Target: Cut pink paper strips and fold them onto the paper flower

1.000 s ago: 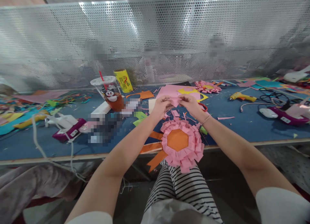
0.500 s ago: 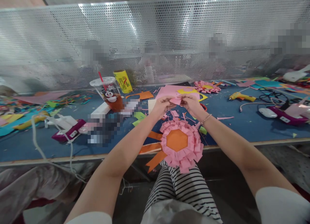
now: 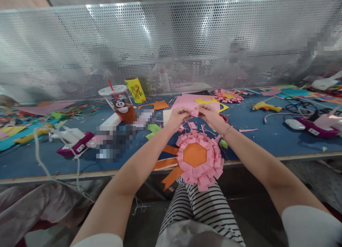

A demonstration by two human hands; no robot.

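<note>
Small pink paper sits pinched between the fingertips of your left hand and right hand, above the blue table. Nearer you, a pink paper rosette overhangs the table's edge.

Right of the pink rosette, the worktop is open, save a thin paper strip, up to a purple power strip; leftward stands a tall cup, and a perforated screen bars the far side.
</note>
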